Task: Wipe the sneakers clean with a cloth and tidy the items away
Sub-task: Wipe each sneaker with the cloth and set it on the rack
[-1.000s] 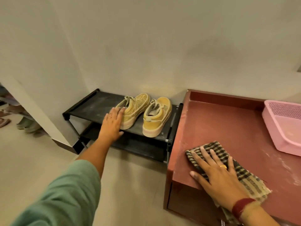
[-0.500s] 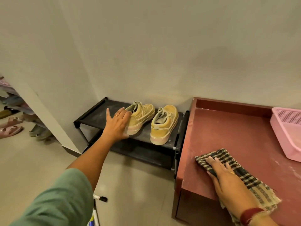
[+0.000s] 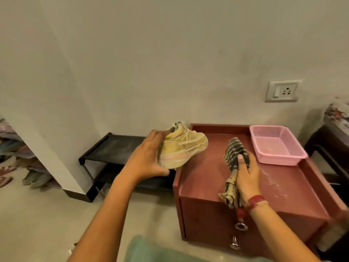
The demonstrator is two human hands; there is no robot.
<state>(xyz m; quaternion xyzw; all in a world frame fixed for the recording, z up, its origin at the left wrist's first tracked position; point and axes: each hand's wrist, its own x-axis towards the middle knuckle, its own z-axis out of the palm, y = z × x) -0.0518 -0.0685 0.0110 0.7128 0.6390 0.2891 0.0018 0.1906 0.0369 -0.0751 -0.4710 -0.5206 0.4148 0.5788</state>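
Near edge of the table (image 3: 207, 178): two metal ring pulls (image 3: 241, 226) on its front face, with a red tassel above them.

Right hand (image 3: 245, 172) is above the table's front-middle, clenched round a checked cloth (image 3: 234, 148). The cloth is bunched: one end sticks up past the thumb, the other hangs below the wrist toward the table's front edge.

Left hand (image 3: 149, 157) is over the table's left edge, fingers and thumb wrapped round the heel end of a yellow sneaker (image 3: 184, 148), which is lifted and touches neither the table nor anything else. Its long axis runs left-right with the toe pointing right, in over the table. The side with the pinkish stripe faces the camera, sole tilted down.

Key relation: the sneaker lies left of the cloth hand, apart, toe end nearest it. Likely next is a short leftward move of the cloth onto the toe or side panel. Wiping not started, by my read.

Second sneaker not visible.

Pink basket (image 3: 275, 146) sits on the table's back-right corner. Black shoe rack (image 3: 117, 146) stands just left of the table. Wall socket (image 3: 282, 91) is above and behind the table.
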